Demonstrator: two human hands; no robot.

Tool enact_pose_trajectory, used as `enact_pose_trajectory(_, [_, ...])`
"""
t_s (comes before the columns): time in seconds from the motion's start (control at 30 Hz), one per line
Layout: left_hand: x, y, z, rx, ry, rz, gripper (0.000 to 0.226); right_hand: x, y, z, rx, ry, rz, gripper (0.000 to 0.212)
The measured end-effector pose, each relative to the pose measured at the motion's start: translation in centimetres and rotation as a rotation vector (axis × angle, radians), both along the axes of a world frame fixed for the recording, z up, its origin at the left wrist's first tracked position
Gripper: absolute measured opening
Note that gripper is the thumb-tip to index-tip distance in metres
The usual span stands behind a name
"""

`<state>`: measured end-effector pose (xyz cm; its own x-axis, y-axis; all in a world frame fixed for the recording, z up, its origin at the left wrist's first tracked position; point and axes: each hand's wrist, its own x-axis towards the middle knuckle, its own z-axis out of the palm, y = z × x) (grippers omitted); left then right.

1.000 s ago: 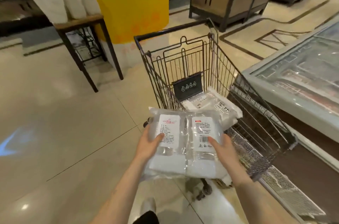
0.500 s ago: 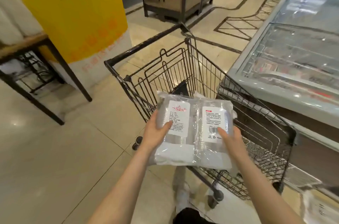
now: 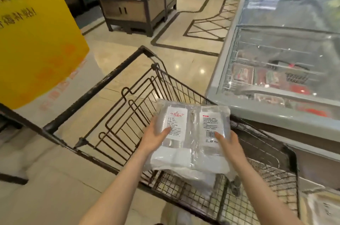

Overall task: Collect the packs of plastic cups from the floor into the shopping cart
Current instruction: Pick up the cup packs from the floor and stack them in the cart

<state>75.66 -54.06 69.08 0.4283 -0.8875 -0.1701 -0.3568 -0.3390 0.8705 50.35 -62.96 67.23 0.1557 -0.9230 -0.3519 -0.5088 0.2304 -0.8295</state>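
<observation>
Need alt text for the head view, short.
Two hands, left hand and right hand, hold two clear packs of plastic cups side by side over a black wire shopping cart. A glass-topped freezer stands to the right, a yellow sign to the left.

— What did the person have on their arms?
— Nothing showed: both forearms were bare up to the frame's edge, with no sleeve in view.
— And the hands?
— The left hand (image 3: 154,137) and right hand (image 3: 228,144) were bare too, ungloved.
</observation>
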Motion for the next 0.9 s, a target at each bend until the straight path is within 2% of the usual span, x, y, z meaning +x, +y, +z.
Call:
enact_pose_trajectory(0.2, [2.0,-4.9,-5.9,0.217,0.038,-0.097,0.079,1.3,-1.3,-4.0,0.054,0.073,-0.041,0.073])
enact_pose_trajectory(0.37, [3.2,-8.3,-11.3,0.308,0.055,-0.194,0.078,1.6,-2.0,-10.0,0.131,0.097,-0.146,0.088])
enact_pose_trajectory(0.5, [2.8,-9.3,-16.1,0.362,0.003,-0.202,0.075,2.2,-1.5,-14.2,0.192,0.104,-0.166,0.081])
enact_pose_trajectory(0.6, [2.3,-9.5,-17.8,0.338,-0.082,-0.211,0.065,1.6,-1.5,-17.8,0.194,0.120,-0.148,0.095])
enact_pose_trajectory(0.7, [2.5,-9.5,-17.6,0.348,-0.151,-0.250,0.068,2.7,-1.6,-15.3,0.199,0.182,-0.143,0.097])
enact_pose_trajectory(0.9, [2.3,-11.2,-12.5,0.331,-0.266,-0.402,0.063,1.9,-0.9,-11.2,0.138,0.332,-0.094,0.078])
